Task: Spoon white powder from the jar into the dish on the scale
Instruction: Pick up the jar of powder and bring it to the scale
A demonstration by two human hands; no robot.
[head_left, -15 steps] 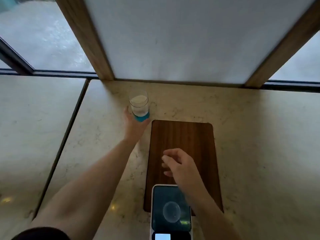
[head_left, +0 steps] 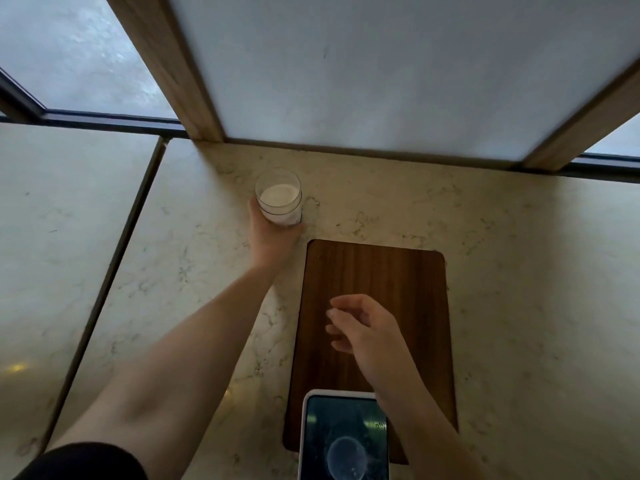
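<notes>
A clear glass jar (head_left: pixel 279 197) holding white powder stands on the marble counter, beyond the far left corner of a wooden board. My left hand (head_left: pixel 268 237) is stretched out and wrapped around its lower part. The scale (head_left: pixel 344 434), white-edged with a dark glass top, lies on the near end of the board, and a small clear round dish (head_left: pixel 347 459) sits on it. My right hand (head_left: pixel 363 327) hovers over the middle of the board with fingers loosely curled and nothing in them. No spoon is in view.
The dark wooden board (head_left: pixel 374 271) lies on the pale marble counter (head_left: pixel 519 271). A frosted panel (head_left: pixel 363 71) in a wood frame rises along the counter's far edge. A dark seam (head_left: pixel 114 258) splits the counter on the left.
The jar's blue base no longer shows; my left hand now covers its lower part. The jar sits upright on the counter. My right hand stays over the board.
</notes>
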